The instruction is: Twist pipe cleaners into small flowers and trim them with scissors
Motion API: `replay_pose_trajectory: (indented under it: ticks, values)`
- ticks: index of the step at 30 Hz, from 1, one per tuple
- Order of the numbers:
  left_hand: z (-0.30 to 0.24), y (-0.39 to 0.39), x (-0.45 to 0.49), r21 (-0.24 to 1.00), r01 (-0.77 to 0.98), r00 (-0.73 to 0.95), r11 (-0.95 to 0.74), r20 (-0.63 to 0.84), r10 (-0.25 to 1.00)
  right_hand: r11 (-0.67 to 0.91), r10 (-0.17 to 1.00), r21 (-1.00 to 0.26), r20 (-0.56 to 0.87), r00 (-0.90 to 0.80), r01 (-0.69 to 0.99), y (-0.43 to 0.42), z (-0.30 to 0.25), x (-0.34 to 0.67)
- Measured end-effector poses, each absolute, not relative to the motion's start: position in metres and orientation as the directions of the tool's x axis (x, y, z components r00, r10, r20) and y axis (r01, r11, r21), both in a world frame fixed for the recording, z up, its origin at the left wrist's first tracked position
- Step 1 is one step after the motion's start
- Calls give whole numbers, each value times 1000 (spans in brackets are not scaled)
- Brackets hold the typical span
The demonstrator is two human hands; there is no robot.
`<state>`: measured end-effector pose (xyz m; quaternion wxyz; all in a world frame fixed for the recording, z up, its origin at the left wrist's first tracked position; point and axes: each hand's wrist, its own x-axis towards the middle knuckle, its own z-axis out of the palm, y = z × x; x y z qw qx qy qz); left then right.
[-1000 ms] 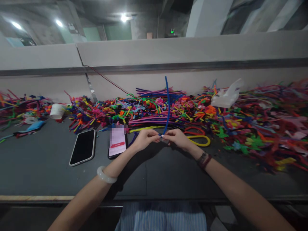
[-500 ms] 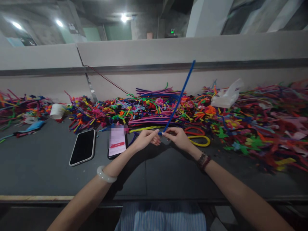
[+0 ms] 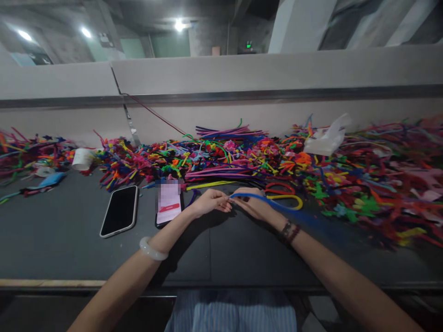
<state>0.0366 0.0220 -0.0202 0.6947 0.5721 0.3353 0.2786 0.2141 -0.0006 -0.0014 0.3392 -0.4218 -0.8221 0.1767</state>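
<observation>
Between my hands is a blue pipe cleaner (image 3: 275,202), its long free end swung out to the right and blurred by motion. My left hand (image 3: 212,203) pinches its near end with thumb and fingers. Close beside it, fingertips almost meeting the left ones, my right hand (image 3: 253,203) is closed at the same end, with the blue length passing over its back. Just right of that hand lie a red loop (image 3: 282,186) and a yellow loop (image 3: 292,201), partly covered by the blue pipe cleaner. Several purple and pink pipe cleaners (image 3: 216,174) lie just beyond.
A long heap of colourful pipe cleaner pieces (image 3: 162,159) runs along the table's back. At left lie a dark-screened phone (image 3: 119,211) and a lit phone (image 3: 169,203). A white cup (image 3: 82,159) rests on its side; a white tissue pack (image 3: 327,138) sits at right.
The blue pipe cleaner's free end has swung from pointing up and away to lying out toward the right. My right hand has turned slightly; the left has hardly moved.
</observation>
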Motion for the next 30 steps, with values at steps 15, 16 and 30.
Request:
replay_pose_trajectory:
  ticks: [15,16,30]
  values:
    - [-10,12,38,898,179,645,-403,202,737,-134,913,-971,-199,-357,199,5,5,220]
    - [-12,13,39,923,161,638,-350,173,750,-129,920,-975,-187,-345,183,5,5,220]
    - [-13,19,36,974,116,611,-196,86,787,-43,905,-975,-129,-406,216,8,1,223]
